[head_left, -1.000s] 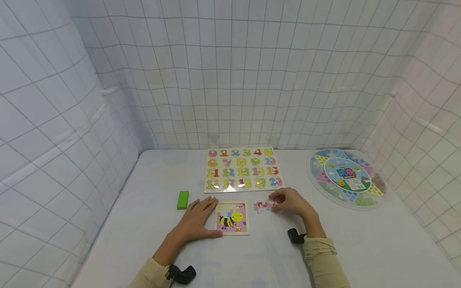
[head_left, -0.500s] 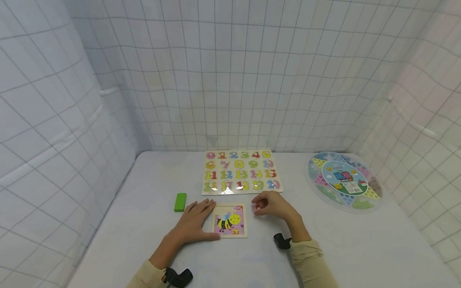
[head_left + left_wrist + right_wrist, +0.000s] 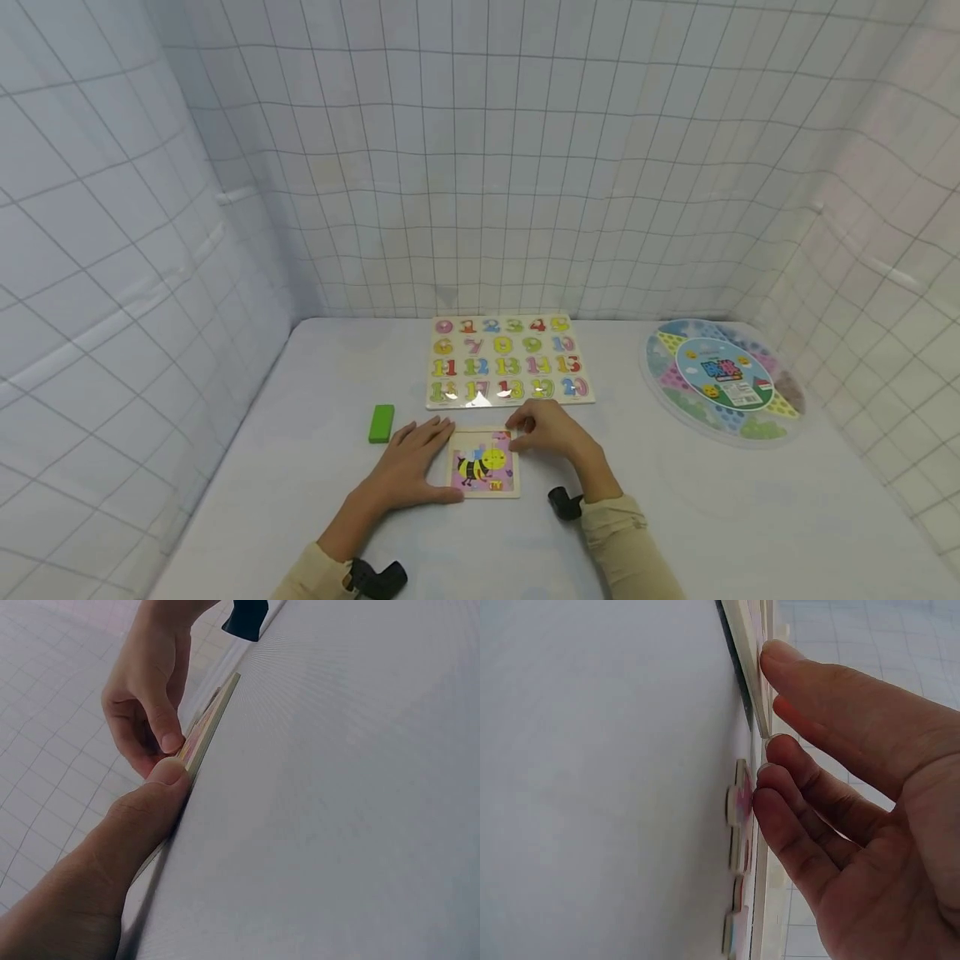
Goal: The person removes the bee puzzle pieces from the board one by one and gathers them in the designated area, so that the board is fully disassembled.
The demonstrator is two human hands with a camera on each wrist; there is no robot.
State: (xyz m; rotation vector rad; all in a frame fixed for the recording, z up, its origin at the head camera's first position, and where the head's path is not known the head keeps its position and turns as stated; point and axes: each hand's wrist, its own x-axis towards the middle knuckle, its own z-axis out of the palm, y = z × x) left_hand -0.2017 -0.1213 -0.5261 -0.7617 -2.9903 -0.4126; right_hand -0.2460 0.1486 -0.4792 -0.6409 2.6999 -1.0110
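Observation:
A small square wooden bee puzzle (image 3: 483,495) lies on the white table, its upper left part bare wood. My left hand (image 3: 411,473) rests along its left side, fingers stretched to the far edge and thumb on the near corner. The left wrist view shows that thumb (image 3: 154,802) pressing the board's edge. My right hand (image 3: 551,432) is at the upper right corner with bent fingers and its thumb at the edge; I cannot tell whether a piece is between the fingertips. Loose pink puzzle pieces (image 3: 740,799) lie beside the board under that hand, hidden in the head view.
A number puzzle board (image 3: 510,362) lies just beyond both hands. To the left is a green block (image 3: 381,423). A round Chinese checkers set (image 3: 723,379) lies at the back right. White gridded cloth walls (image 3: 480,167) enclose the table's back and sides.
My right hand has moved left from the loose pink pieces to the bee puzzle's upper right corner. My left hand has stayed on the board.

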